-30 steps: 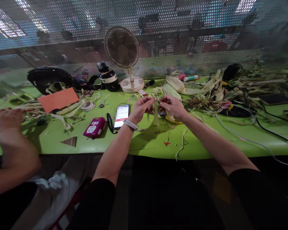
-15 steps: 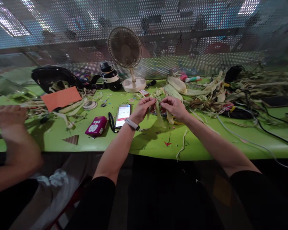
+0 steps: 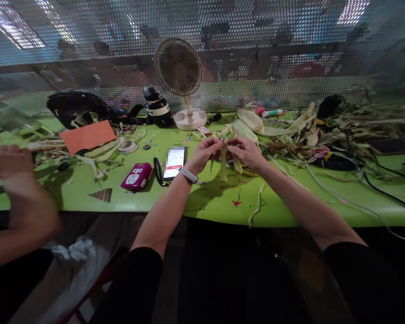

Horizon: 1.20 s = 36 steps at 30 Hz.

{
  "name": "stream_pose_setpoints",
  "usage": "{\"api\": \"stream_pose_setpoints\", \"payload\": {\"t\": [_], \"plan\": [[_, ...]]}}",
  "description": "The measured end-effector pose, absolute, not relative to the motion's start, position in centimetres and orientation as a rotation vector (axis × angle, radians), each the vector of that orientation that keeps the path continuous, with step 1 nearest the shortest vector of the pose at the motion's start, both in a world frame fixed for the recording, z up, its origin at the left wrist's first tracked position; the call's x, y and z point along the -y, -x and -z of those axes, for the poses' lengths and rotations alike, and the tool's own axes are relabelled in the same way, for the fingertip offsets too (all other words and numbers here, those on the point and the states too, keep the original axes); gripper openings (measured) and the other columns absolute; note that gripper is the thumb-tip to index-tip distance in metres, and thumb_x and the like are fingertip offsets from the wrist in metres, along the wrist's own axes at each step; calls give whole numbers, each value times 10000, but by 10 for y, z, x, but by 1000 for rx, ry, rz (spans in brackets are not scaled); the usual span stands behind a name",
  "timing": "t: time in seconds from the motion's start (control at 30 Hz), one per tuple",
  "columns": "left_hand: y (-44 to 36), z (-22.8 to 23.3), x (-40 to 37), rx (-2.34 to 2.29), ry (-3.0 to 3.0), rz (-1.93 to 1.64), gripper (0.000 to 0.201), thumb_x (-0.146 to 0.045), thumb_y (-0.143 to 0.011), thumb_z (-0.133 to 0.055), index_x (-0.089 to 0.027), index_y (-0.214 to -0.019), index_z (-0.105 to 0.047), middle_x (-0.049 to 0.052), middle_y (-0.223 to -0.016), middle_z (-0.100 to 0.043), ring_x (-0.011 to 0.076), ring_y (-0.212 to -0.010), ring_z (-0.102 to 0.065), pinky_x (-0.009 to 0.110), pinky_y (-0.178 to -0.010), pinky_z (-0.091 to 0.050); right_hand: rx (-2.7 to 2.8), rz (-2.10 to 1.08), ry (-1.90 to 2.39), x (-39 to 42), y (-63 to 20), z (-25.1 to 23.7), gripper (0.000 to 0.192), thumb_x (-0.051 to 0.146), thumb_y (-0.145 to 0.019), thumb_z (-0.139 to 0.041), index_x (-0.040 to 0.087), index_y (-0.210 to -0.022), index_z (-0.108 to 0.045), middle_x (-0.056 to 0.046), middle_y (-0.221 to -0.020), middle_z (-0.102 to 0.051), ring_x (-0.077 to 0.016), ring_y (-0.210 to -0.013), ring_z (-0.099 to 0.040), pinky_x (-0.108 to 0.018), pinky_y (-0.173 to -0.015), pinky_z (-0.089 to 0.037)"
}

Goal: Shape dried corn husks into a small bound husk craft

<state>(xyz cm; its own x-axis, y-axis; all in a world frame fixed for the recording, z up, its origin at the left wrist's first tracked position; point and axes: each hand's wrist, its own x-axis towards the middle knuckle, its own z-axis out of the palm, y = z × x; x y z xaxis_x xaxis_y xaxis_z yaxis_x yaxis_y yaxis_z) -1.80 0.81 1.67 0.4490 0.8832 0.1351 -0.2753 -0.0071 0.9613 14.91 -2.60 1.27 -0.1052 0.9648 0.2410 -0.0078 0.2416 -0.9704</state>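
Note:
My left hand (image 3: pixel 204 155), with a pale watch strap at the wrist, is closed in a pinch on strips of corn husk (image 3: pixel 223 170). From the right side my right hand (image 3: pixel 245 153) pinches the same pale green bundle, its fingertips close to the left ones. Several strips hang down from between the fingers above the green table (image 3: pixel 202 204). The fingertips hide the spot where the strips meet. Just behind the hands lie larger corn husks (image 3: pixel 248 123).
Left of my hands are a lit phone (image 3: pixel 174 163), a purple device (image 3: pixel 137 177) and a tape roll (image 3: pixel 127 146). A fan (image 3: pixel 178 67) and a black bottle (image 3: pixel 157 110) stand behind. Dried husks (image 3: pixel 290 139) and cables (image 3: pixel 337 184) spread rightward. Another person's hand (image 3: pixel 5 159) is far left.
My left fingertips have come slightly closer to the right ones. The hanging husk strips have shifted a little and hang straighter. The whole view has moved slightly.

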Motion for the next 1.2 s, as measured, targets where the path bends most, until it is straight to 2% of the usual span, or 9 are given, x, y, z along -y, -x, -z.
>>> {"api": "stream_pose_setpoints", "payload": {"t": [0.37, 0.6, 0.77, 0.9, 1.07, 1.2], "plan": [[19, -16, -13, -570, -1259, -1076, 209, -293, -729, -809, -145, -720, -662, -38, -559, -549, 46, -480, -451, 185, -480, -362, 1506, -1053, 974, 25, -152, -14, 230, 388, -764, -686, 177, -790, -599, 1, -693, -635, -122, -633, -610, -269, -616, -526], [18, -16, -12, -665, -1133, -1107, 190, -274, -737, -791, -146, -722, -651, -29, -621, -597, 61, -527, -528, 189, -513, -434, 1400, -1128, 974, 28, -151, -16, 272, 414, -734, -740, 188, -810, -608, 12, -660, -651, -111, -559, -617, -271, -596, -559], [18, -17, -12, -614, -1213, -1035, 239, -283, -735, -791, -140, -655, -617, -42, -514, -522, 40, -428, -440, 174, -433, -342, 1416, -1089, 976, 25, -151, -12, 316, 449, -727, -764, 194, -803, -594, 14, -650, -643, -113, -557, -614, -270, -578, -563], [20, -24, -8, -617, -1153, -1016, 242, -222, -740, -755, -148, -624, -555, -58, -492, -469, 26, -392, -385, 170, -399, -292, 1434, -1110, 945, 21, -152, -8, 363, 467, -739, -776, 202, -878, -569, 11, -680, -644, -136, -614, -644, -282, -585, -575], [23, -29, -5, -515, -1092, -978, 241, -196, -715, -734, -157, -631, -511, -70, -488, -428, 15, -370, -331, 163, -369, -231, 1463, -1327, 847, 26, -151, -10, 583, 573, -693, -796, 208, -1061, -529, 43, -641, -671, -130, -557, -649, -276, -579, -574], [27, -25, -8, -503, -1138, -914, 242, -272, -758, -716, -176, -655, -519, -75, -413, -374, 30, -332, -271, 190, -355, -169, 1478, -1464, 837, 30, -151, -14, 563, 578, -684, -801, 195, -1011, -550, 40, -614, -675, -135, -525, -653, -274, -560, -566]]}}
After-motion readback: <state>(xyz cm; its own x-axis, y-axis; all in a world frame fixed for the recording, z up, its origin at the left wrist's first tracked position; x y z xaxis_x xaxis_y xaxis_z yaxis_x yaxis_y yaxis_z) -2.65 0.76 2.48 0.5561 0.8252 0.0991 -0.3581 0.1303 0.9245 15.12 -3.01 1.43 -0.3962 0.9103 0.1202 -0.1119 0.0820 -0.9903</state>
